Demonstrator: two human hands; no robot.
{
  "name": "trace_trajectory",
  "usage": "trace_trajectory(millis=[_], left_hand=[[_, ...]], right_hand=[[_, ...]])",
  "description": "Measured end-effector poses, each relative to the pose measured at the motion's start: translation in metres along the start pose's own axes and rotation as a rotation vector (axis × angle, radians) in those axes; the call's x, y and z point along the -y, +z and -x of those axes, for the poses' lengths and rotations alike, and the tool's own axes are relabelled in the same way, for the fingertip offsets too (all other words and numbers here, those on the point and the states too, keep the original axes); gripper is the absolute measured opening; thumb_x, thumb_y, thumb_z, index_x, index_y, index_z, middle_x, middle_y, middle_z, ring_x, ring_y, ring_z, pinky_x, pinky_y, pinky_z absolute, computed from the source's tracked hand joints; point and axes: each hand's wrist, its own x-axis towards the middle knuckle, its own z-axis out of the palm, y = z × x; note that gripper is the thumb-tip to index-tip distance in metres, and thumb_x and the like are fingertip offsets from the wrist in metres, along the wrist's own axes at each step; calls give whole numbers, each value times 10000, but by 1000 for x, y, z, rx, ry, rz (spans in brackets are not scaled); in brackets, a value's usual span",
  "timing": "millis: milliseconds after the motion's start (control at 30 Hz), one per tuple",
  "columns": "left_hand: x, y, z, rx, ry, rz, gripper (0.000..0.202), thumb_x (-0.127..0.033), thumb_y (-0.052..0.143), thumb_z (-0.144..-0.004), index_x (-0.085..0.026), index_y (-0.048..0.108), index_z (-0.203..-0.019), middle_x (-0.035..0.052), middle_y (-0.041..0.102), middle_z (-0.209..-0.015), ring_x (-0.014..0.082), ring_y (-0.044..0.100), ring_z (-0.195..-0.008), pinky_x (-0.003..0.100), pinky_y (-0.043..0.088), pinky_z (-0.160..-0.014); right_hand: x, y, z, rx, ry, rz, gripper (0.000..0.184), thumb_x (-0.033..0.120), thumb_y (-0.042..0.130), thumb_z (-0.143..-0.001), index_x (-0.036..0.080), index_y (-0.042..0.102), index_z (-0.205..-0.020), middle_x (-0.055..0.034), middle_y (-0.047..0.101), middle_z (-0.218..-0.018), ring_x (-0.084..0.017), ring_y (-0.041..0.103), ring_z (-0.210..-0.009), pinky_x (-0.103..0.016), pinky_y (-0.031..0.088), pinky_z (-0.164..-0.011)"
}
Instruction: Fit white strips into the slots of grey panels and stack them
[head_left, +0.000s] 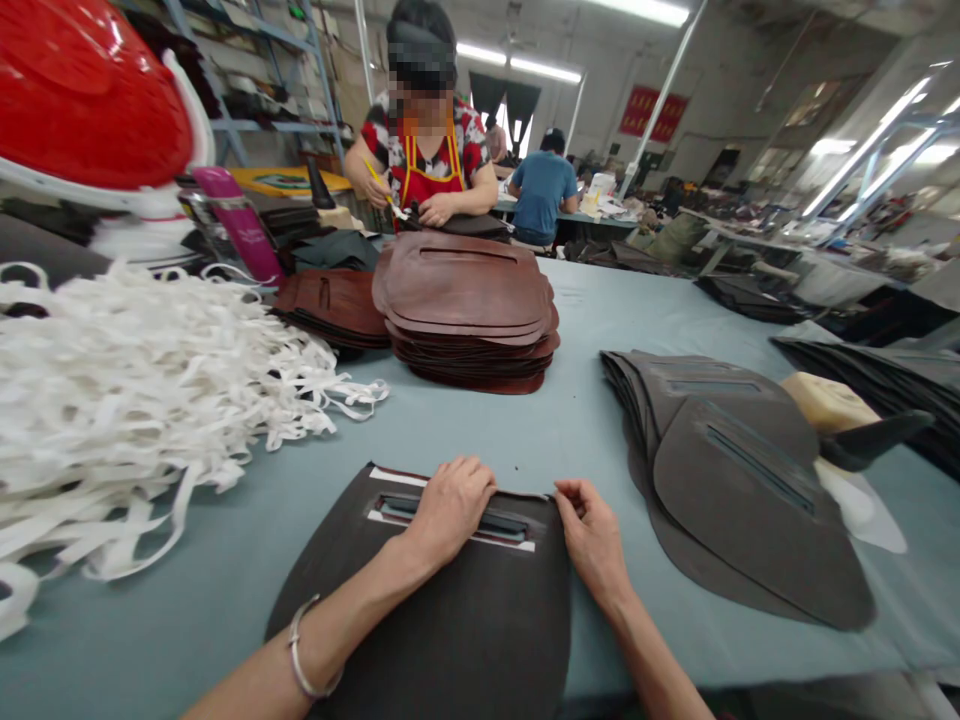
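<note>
A dark grey leather panel (pixel 450 620) with a slot near its far edge lies on the table right in front of me. White tape strips (pixel 390 477) run along the slot. My left hand (pixel 450 505) rests palm down on the slot, fingers curled at the panel's far edge. My right hand (pixel 592 535) sits at the panel's far right corner, fingers bent in a pinch on the edge.
A heap of white tape strips (pixel 127 400) fills the left. Brown panel stacks (pixel 465 310) lie ahead, a dark grey stack (pixel 735 480) at right with a tan block (pixel 829 400). Another person (pixel 427 150) works across the grey-blue table (pixel 570 420).
</note>
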Motion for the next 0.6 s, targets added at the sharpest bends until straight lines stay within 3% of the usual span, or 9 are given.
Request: trace_trajectory(millis=[200,433,600], left_hand=[[6,0,-13,76,-34,140,195,-195,422,-946,-167,598,-868,45,583,-885,178,541,-881,308,419,-822],[9,-4,-18,112,-65,189,217,-210,403,-933,-171,600,-850,45,595,-877,169,559,-868,293,428,-804],[3,-3,-12,109,-26,222,174,-346,524,-881,-184,581,-851,25,586,-864,181,547,-843,293,428,-763]], right_hand=[[-6,-11,4,-94,-4,-24,287,407,503,-844,162,616,-942,-44,638,-783,-160,519,-641,-302,436,-630],[-11,-13,7,-82,-106,24,201,330,495,-860,171,615,-885,-15,595,-740,-138,505,-620,-281,431,-618],[-9,-13,13,-93,-188,27,149,215,465,-863,173,606,-842,-17,572,-772,-138,519,-686,-270,421,-652]])
